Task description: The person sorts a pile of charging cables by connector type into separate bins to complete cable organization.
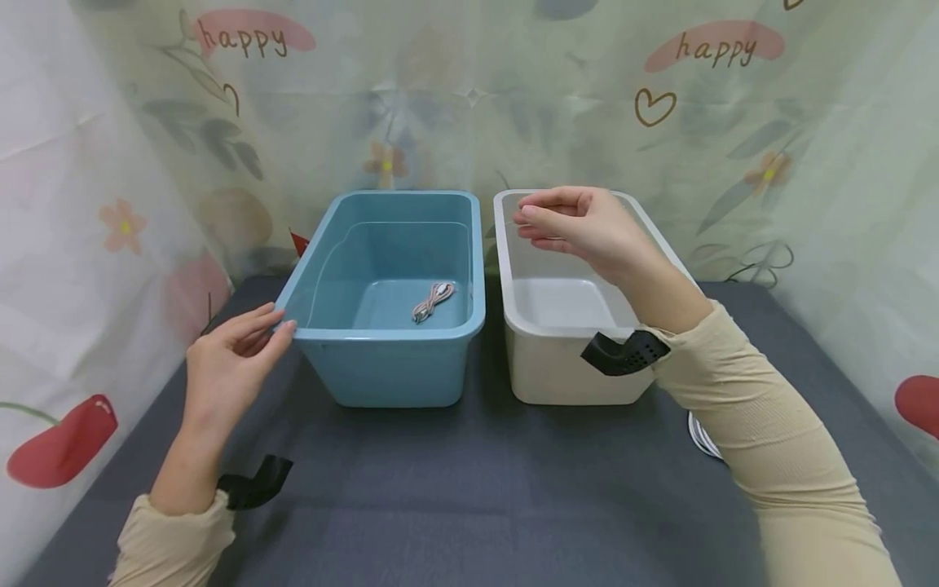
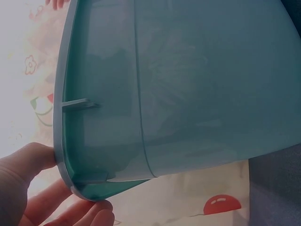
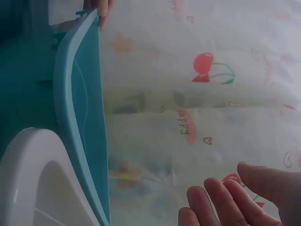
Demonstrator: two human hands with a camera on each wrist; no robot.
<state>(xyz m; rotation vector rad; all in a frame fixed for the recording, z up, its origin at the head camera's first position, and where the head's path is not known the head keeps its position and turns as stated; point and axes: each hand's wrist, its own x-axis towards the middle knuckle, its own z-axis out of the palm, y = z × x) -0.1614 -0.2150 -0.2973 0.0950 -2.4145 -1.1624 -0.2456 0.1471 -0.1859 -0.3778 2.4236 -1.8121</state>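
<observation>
A blue plastic bin (image 1: 389,368) stands on the dark cloth, with a bundled pale cable (image 1: 433,302) lying on its floor. My left hand (image 1: 233,359) holds the bin's near left corner, thumb and fingers around the rim; the left wrist view shows that hand (image 2: 47,188) at the blue rim (image 2: 60,94). To the right stands an off-white bin (image 1: 572,367). Above it hovers my right hand (image 1: 587,224), fingers loosely bent, thumb apart, holding nothing. In the right wrist view this hand (image 3: 235,197) is beyond the white rim (image 3: 35,136).
A dark grey cloth (image 1: 440,489) covers the table. White coiled cable (image 1: 703,436) lies right of the off-white bin, partly behind my right sleeve. A thin dark wire (image 1: 763,265) shows at the back right. Printed curtains (image 1: 469,122) enclose the back and sides.
</observation>
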